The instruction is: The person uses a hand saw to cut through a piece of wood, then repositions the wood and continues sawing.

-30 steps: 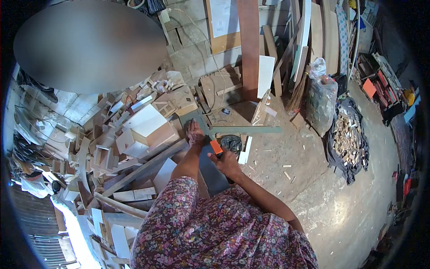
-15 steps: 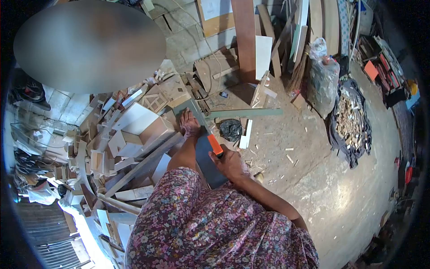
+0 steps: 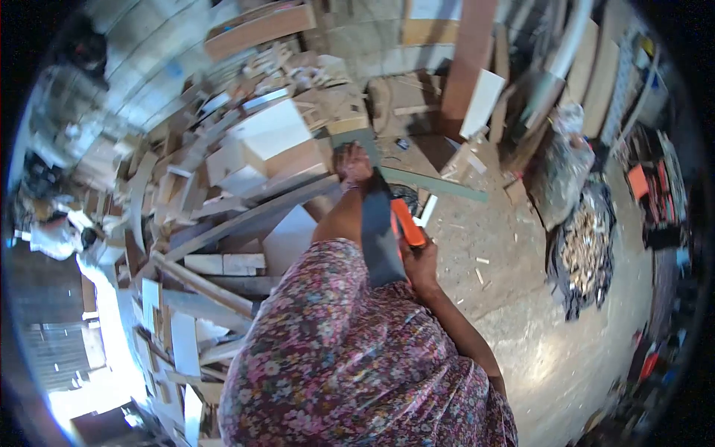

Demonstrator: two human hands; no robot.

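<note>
My left hand [image 3: 353,164] lies flat, fingers stretched forward, on a long dark grey-green board [image 3: 378,257] that runs away from my lap. My right hand [image 3: 421,262] is closed around an orange-and-black tool [image 3: 406,222] at the board's right edge. The tool's orange part points away from me; its working end is not clear, so I cannot tell its kind. My floral clothing [image 3: 335,328] covers the near end of the board.
Wood offcuts [image 3: 223,264] pile up on the left. A green strip [image 3: 436,184] lies on the floor ahead. To the right are a filled plastic bag [image 3: 558,175] and a dark cloth heaped with wood scraps [image 3: 585,242]. Planks [image 3: 468,67] lean at the back.
The view has shifted, so the scene sits further right and lower. My right hand and the orange tool have moved outward to the board's right side. My left hand stays on the board.
</note>
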